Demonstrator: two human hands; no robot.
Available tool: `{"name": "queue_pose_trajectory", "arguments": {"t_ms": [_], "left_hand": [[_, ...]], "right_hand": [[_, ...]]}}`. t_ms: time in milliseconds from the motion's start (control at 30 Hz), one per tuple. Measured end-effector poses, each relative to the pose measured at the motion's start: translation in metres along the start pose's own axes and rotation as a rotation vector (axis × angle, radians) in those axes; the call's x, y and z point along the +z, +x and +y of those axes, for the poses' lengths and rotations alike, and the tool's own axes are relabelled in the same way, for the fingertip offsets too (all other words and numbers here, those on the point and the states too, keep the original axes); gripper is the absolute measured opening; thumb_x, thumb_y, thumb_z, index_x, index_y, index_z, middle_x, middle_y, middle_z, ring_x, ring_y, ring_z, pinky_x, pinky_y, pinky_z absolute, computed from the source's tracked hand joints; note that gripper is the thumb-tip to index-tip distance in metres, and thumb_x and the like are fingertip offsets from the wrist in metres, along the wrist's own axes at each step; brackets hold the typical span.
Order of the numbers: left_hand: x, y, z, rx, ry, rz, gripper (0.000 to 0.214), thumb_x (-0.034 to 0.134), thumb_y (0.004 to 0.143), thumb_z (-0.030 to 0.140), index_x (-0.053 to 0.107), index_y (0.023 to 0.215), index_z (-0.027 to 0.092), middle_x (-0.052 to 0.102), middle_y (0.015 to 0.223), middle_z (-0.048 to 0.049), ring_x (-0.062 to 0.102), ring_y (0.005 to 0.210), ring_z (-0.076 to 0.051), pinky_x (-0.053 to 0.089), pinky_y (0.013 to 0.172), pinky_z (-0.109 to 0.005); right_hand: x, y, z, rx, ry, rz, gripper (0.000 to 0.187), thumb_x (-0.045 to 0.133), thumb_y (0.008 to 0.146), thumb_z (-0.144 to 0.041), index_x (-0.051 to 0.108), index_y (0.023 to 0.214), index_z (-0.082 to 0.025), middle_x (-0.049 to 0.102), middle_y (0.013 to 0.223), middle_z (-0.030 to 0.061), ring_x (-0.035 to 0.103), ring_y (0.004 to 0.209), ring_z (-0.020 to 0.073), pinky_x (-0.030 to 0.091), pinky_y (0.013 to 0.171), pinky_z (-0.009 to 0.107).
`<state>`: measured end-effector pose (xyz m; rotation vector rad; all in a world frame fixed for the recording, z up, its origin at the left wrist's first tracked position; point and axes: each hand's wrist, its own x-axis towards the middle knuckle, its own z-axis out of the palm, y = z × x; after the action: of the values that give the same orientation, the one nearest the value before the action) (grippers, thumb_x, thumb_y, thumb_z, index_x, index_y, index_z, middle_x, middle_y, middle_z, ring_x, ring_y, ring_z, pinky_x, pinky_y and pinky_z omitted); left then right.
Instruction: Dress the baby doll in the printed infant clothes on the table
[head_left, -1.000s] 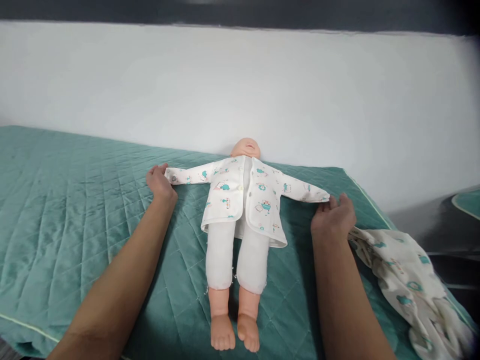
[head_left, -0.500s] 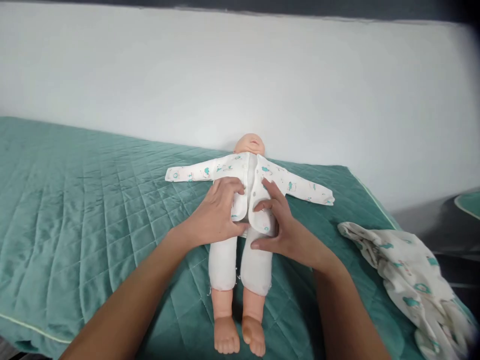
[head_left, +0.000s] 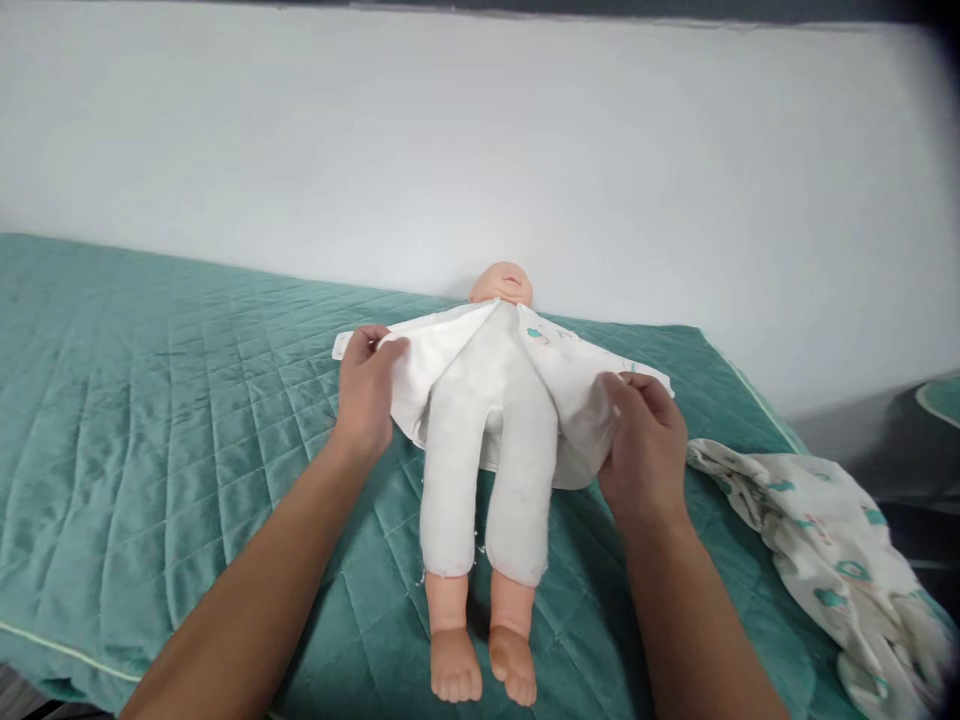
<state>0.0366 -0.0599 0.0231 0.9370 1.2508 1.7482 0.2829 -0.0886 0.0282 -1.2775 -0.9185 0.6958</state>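
Presently noted: left hand [head_left: 365,385] pinched closed on one front panel of baby jacket [head_left: 431,360], spread toward 9 o'clock; right hand [head_left: 643,440] curled tight on the other panel, spread toward 3 o'clock. Doll [head_left: 487,430] supine on green quilt [head_left: 187,400], head at 12 o'clock, white body uncovered. Printed garment [head_left: 817,560] crumpled at 4 o'clock; teal motifs too small to read.

Doll [head_left: 487,440] lies on bed [head_left: 150,400], head toward wall [head_left: 450,150]; loose garment [head_left: 810,540] lies on bed to its right.
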Motion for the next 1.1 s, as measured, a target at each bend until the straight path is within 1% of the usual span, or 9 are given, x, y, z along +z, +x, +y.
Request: {"name": "queue_pose_trajectory", "arguments": {"t_ms": [67,167,233,300,433,500,767,933,1100], "left_hand": [[-0.005,0.011,-0.008,-0.083,-0.099,0.12,0.018,0.063,0.076,0.015,0.054,0.09,0.021,0.053,0.083,0.0012,0.051,0.073,-0.014,0.039,0.064,-0.025],[-0.009,0.02,-0.016,-0.004,0.038,0.226,0.025,0.064,0.074,0.01,0.058,0.095,0.022,0.058,0.099,-0.0013,0.055,0.096,-0.017,0.042,0.082,-0.026],[-0.008,0.019,-0.018,0.088,0.185,0.185,0.023,0.064,0.077,0.011,0.06,0.097,0.022,0.06,0.107,-0.0022,0.054,0.109,-0.019,0.04,0.092,-0.029],[-0.004,0.015,-0.018,0.134,0.262,0.057,0.017,0.063,0.081,0.013,0.062,0.096,0.021,0.062,0.109,-0.0027,0.055,0.112,-0.019,0.039,0.097,-0.03],[0.005,0.007,-0.018,0.092,0.326,-0.178,0.011,0.066,0.083,0.021,0.062,0.094,0.021,0.065,0.102,-0.0026,0.059,0.106,-0.02,0.04,0.098,-0.033],[0.006,0.006,-0.017,0.069,0.369,-0.233,0.012,0.066,0.084,0.025,0.062,0.095,0.021,0.066,0.101,-0.0027,0.059,0.103,-0.02,0.041,0.097,-0.033],[0.003,0.009,-0.013,0.092,0.425,-0.228,0.008,0.065,0.081,0.016,0.063,0.088,0.021,0.064,0.088,-0.0003,0.056,0.087,-0.018,0.042,0.088,-0.031],[-0.002,0.007,-0.019,0.236,0.506,-0.225,0.013,0.067,0.083,0.022,0.064,0.096,0.022,0.06,0.081,0.001,0.055,0.081,-0.018,0.042,0.081,-0.031],[-0.037,-0.027,-0.019,0.337,0.499,-0.193,0.014,0.068,0.083,0.022,0.068,0.097,0.022,0.061,0.08,0.0004,0.055,0.078,-0.017,0.042,0.078,-0.029]], "right_hand": [[-0.005,0.012,0.006,0.111,0.092,0.109,0.015,0.067,0.078,-0.033,0.057,0.083,-0.023,0.066,0.081,-0.0011,0.066,0.076,0.0183,0.055,0.065,0.03],[-0.008,0.021,0.014,0.125,0.094,0.151,0.016,0.066,0.079,-0.031,0.059,0.09,-0.024,0.071,0.098,0.0016,0.068,0.094,0.0206,0.057,0.08,0.036],[-0.006,0.019,0.017,0.03,-0.046,0.123,0.018,0.065,0.082,-0.035,0.062,0.096,-0.024,0.07,0.107,0.0034,0.066,0.104,0.0221,0.054,0.093,0.042],[-0.003,0.012,0.018,-0.104,-0.241,0.055,0.023,0.065,0.084,-0.039,0.064,0.101,-0.024,0.069,0.112,0.0051,0.063,0.11,0.0234,0.048,0.102,0.045],[0.002,0.002,0.017,-0.217,-0.471,-0.197,0.03,0.061,0.088,-0.044,0.064,0.11,-0.024,0.069,0.116,0.0078,0.063,0.112,0.0259,0.045,0.102,0.048],[0.0,0.003,0.019,-0.214,-0.529,-0.24,0.032,0.058,0.089,-0.045,0.063,0.113,-0.024,0.07,0.114,0.0092,0.063,0.111,0.0274,0.046,0.099,0.049],[-0.008,0.013,0.024,-0.223,-0.621,-0.195,0.028,0.06,0.084,-0.041,0.067,0.103,-0.022,0.071,0.101,0.0094,0.064,0.096,0.0274,0.049,0.091,0.048],[-0.003,0.009,0.018,-0.265,-0.528,-0.143,0.025,0.061,0.086,-0.042,0.068,0.099,-0.021,0.071,0.098,0.0083,0.064,0.094,0.0254,0.048,0.093,0.046],[-0.026,-0.004,0.016,-0.352,-0.379,0.006,0.032,0.05,0.095,-0.047,0.064,0.109,-0.022,0.068,0.111,0.008,0.062,0.105,0.0236,0.046,0.098,0.045]]}}
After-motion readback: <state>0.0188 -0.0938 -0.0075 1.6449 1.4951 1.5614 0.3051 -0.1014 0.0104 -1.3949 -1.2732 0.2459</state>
